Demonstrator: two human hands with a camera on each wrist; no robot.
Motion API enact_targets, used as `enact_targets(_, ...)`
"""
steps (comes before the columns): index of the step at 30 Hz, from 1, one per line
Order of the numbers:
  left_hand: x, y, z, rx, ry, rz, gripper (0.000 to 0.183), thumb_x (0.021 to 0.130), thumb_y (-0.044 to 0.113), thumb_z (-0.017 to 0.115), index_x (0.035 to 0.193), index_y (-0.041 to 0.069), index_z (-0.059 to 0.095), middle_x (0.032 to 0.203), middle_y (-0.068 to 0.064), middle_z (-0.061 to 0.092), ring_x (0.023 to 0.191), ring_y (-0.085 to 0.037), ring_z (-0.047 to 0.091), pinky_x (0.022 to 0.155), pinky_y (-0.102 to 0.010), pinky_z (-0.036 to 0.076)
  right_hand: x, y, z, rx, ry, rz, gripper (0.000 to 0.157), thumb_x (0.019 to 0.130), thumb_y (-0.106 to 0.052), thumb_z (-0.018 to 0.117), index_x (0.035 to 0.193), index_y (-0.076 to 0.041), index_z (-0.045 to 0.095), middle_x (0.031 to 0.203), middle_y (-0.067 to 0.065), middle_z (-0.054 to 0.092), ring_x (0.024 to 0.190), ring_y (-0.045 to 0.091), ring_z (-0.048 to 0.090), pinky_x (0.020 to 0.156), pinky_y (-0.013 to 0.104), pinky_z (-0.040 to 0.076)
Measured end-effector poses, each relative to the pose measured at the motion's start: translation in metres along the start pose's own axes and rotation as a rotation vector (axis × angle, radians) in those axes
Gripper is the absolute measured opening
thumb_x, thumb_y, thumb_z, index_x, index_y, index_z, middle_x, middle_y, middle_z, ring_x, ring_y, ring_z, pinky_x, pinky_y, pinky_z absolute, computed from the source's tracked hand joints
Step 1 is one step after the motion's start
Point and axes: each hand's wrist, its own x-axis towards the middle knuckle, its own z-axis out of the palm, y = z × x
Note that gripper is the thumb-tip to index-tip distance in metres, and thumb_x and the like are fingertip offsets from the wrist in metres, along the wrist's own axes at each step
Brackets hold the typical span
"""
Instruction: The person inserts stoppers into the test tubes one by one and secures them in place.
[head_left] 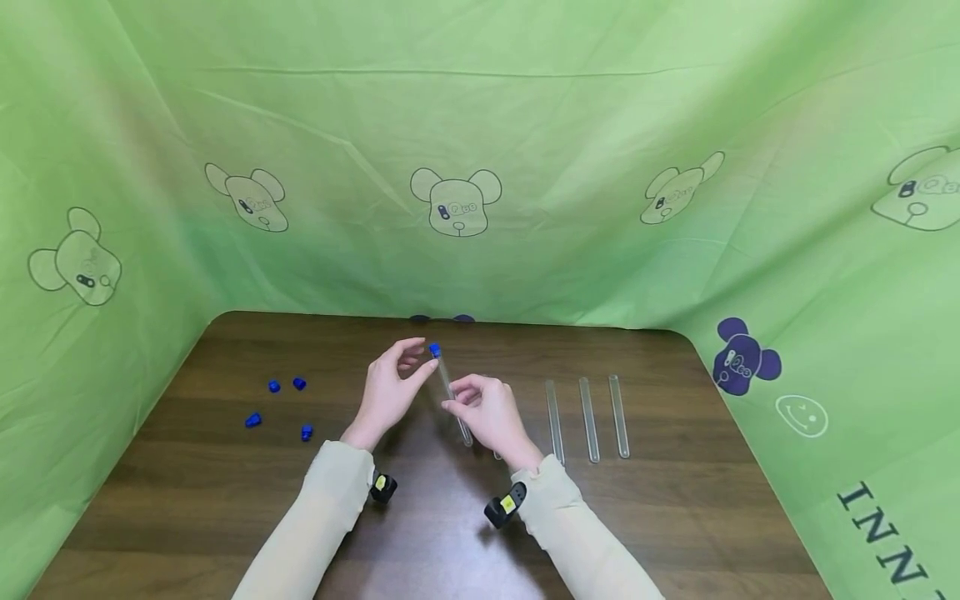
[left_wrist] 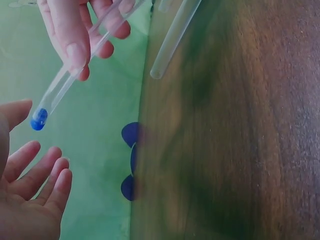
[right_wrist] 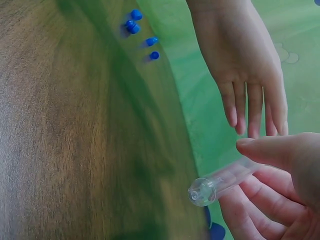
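One tube, held above the desk, slants along its length: blue cap at the far end, rounded end nearer the person. The right hand pinches it partway along with thumb and fingers. Just left of the cap, the left hand has fingers spread, holding nothing.

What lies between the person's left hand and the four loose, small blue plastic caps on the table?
Only a bare stretch of the brown wood-grain table lies between the left hand and the blue plastic caps, as the head view shows.
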Motion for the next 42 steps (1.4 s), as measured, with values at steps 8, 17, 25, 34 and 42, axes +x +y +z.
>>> enact_targets(8, -0.003, -0.003, -0.008, 0.028, 0.002, -0.015, 0.042, 0.095, 0.025, 0.076, 0.130, 0.005, 0.065, 0.118, -0.011, 0.070, 0.105, -0.035, 0.066, 0.093, -0.040, 0.052, 0.000, 0.000, 0.000, -0.003, 0.009, 0.023, 0.020, 0.084, -0.010, 0.085, 0.101, -0.005, 0.076, 0.078, -0.001, 0.070, 0.071, 0.014, 0.069, 0.071, 0.032, 0.059)
enact_targets(17, -0.008, -0.009, -0.022, 0.046, 0.019, -0.052, 0.042, 0.095, 0.024, 0.075, 0.130, 0.004, 0.065, 0.118, -0.012, 0.070, 0.106, -0.036, 0.065, 0.094, -0.041, 0.051, -0.001, 0.003, 0.002, 0.017, 0.043, 0.023, 0.020, 0.083, -0.010, 0.085, 0.100, -0.004, 0.077, 0.076, 0.000, 0.071, 0.070, 0.016, 0.070, 0.069, 0.033, 0.059)
enact_targets(25, -0.011, -0.016, -0.039, 0.075, 0.032, -0.069, 0.043, 0.095, 0.024, 0.075, 0.131, 0.003, 0.064, 0.118, -0.013, 0.070, 0.106, -0.037, 0.065, 0.094, -0.044, 0.051, -0.001, 0.006, 0.003, 0.020, 0.064, 0.040, 0.020, 0.082, -0.012, 0.086, 0.099, -0.005, 0.077, 0.075, -0.001, 0.070, 0.068, 0.014, 0.069, 0.068, 0.032, 0.059)
enact_targets(34, -0.016, -0.019, -0.058, 0.131, 0.030, -0.097, 0.044, 0.096, 0.023, 0.074, 0.133, 0.003, 0.062, 0.122, -0.018, 0.068, 0.106, -0.033, 0.064, 0.096, -0.045, 0.051, 0.000, 0.005, 0.003, 0.038, 0.077, 0.075, 0.025, 0.081, -0.009, 0.086, 0.103, -0.004, 0.076, 0.074, 0.000, 0.070, 0.068, 0.015, 0.069, 0.068, 0.034, 0.059)
enact_targets(42, -0.019, -0.026, -0.076, 0.175, 0.044, -0.083, 0.044, 0.096, 0.019, 0.073, 0.134, 0.001, 0.061, 0.122, -0.021, 0.067, 0.107, -0.036, 0.064, 0.094, -0.047, 0.051, 0.001, 0.005, 0.004, 0.019, 0.063, 0.085, 0.029, 0.081, -0.009, 0.086, 0.107, -0.003, 0.075, 0.074, 0.000, 0.070, 0.069, 0.014, 0.067, 0.065, 0.033, 0.057)
